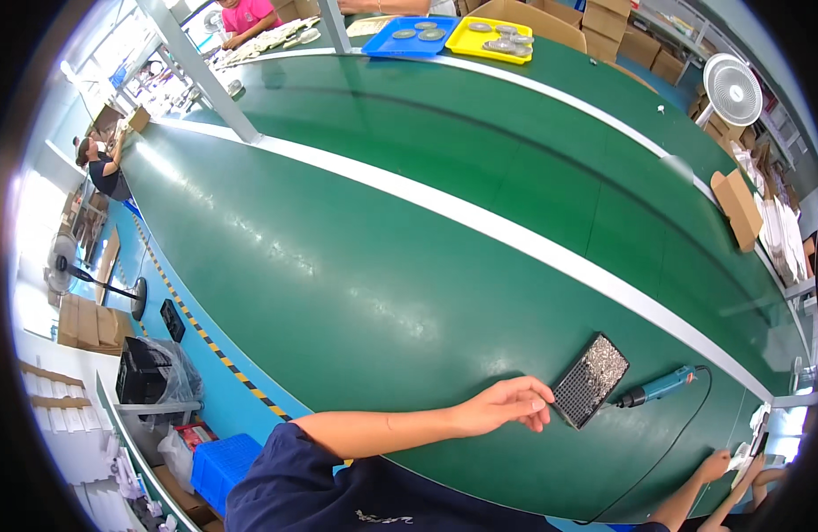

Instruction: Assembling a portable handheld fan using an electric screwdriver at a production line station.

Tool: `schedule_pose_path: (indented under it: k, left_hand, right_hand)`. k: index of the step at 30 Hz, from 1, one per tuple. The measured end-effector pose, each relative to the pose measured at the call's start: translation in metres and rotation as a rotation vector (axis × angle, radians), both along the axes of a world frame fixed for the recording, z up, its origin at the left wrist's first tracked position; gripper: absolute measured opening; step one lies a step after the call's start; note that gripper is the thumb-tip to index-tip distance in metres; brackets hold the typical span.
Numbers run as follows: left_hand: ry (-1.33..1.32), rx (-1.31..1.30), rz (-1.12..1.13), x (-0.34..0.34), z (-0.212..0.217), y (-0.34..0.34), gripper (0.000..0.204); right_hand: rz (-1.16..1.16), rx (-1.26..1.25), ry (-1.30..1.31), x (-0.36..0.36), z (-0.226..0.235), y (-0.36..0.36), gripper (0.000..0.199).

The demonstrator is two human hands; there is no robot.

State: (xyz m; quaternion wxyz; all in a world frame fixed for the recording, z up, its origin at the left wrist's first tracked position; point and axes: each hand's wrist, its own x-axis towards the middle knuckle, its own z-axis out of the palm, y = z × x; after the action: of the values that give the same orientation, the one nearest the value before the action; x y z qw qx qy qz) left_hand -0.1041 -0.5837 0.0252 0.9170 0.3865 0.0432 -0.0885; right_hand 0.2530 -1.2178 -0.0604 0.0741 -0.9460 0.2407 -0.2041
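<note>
My left arm reaches across the green table, and my left hand [506, 404] hovers at the near left edge of a black grid tray [572, 399]. Its fingers are loosely bent and apart, with nothing visible in them. Many small metal screws [604, 362] lie heaped over the tray's far half. Right of the tray lies a teal electric screwdriver [662, 387], its black cord trailing toward the front edge. At the far lower right my right hand [715, 465] is closed at the edge of a small white part [739, 457]. Another person's hands [749, 476] are beside that part.
A white divider strip [480, 217] runs across the table. Beyond it stand a blue tray [405, 44] and a yellow tray [467, 43] with round metal discs. An open carton [737, 208] sits at the right. On the left floor are a fan [139, 297] and a blue crate [227, 470].
</note>
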Motion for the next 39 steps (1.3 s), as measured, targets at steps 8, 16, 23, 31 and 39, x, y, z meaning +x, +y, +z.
schedule_pose_path:
  k: [8,16,23,31,39]
  left_hand:
    - [-0.034,-0.028,0.026,0.006,-0.006,0.002,0.025]
    - [-0.195,0.647,0.297,0.027,-0.012,0.022,0.018]
    - [-0.149,0.992,0.840,0.073,-0.026,0.156,0.015]
    - [0.632,2.238,1.200,-0.011,-0.017,0.341,0.039]
    - [1.549,2.055,1.188,-0.174,-0.018,0.374,0.033]
  right_hand:
    - [0.124,-0.519,0.311,0.011,0.039,0.045,0.049]
    - [-0.110,-1.469,0.815,0.076,0.003,0.065,0.021]
    - [-0.130,-1.115,0.857,0.044,0.024,0.104,0.023]
    - [-0.169,-1.072,0.847,0.037,0.020,0.109,0.025]
    - [0.038,-0.849,0.517,0.012,0.023,0.120,0.024]
